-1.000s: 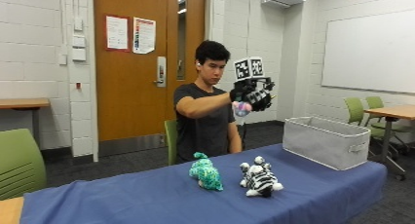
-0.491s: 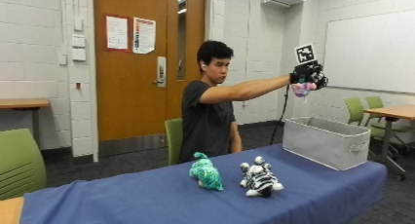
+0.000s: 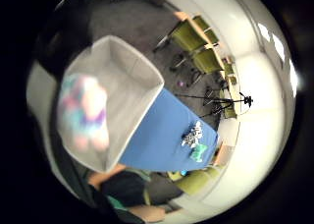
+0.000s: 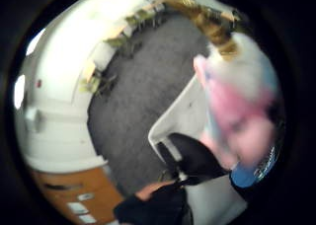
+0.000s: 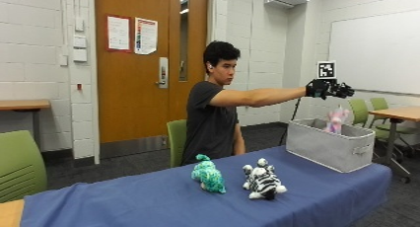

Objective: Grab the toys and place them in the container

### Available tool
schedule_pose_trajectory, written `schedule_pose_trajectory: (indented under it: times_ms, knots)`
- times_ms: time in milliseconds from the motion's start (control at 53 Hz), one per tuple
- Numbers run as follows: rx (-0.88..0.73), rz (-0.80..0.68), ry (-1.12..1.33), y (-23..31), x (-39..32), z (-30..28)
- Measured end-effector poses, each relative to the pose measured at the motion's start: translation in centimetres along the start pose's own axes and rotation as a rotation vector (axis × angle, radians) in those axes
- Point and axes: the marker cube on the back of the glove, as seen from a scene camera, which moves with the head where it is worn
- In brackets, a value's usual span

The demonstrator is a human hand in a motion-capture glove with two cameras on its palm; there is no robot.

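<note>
My gloved right hand (image 5: 330, 89) is stretched out above the grey fabric container (image 5: 328, 148) at the table's right end, fingers spread and holding nothing. A pink and white plush toy (image 5: 338, 119) is below the hand, apart from it, at the height of the container's rim. In the palm views the toy (image 3: 84, 111) (image 4: 237, 111) shows blurred over the open container (image 3: 127, 71). A teal plush toy (image 5: 209, 174) and a zebra plush toy (image 5: 262, 181) stand side by side on the blue tablecloth (image 5: 131, 202) near the middle.
The person sits behind the table on a green chair (image 5: 176, 138). Another green chair (image 5: 19, 165) is at the left, and a wooden table (image 5: 394, 113) with green chairs stands to the right of the container.
The hand swung from in front of the chest out to the right, over the container. It let go of the pink toy, which has dropped to the container's rim.
</note>
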Motion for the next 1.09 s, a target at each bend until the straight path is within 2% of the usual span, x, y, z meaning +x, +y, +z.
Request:
schedule_pose_trajectory:
  times_ms: [113, 170, 226, 283, 359, 491, 566, 679, 944, 1095]
  knots:
    - [0.025, -0.03, 0.117, 0.8, 2.3, -0.4]
    - [0.047, -0.08, 0.179, 1.9, 0.5, -0.8]
    - [0.068, -0.052, 0.174, 3.0, -3.1, -1.5]
    - [0.071, -0.043, 0.162, 4.2, -2.3, -2.4]
    - [0.073, -0.106, 0.022, 6.4, -1.3, -4.0]
    - [0.091, 0.087, 0.245, 9.7, 7.7, -5.6]
    - [0.094, 0.064, 0.163, 12.0, 10.4, -6.5]
    - [0.1, 0.261, 0.236, 14.0, 17.4, -6.3]
    - [0.125, 0.373, 0.238, 17.1, 28.0, -3.2]
    - [0.103, 0.451, 0.228, 18.0, 34.2, 1.2]
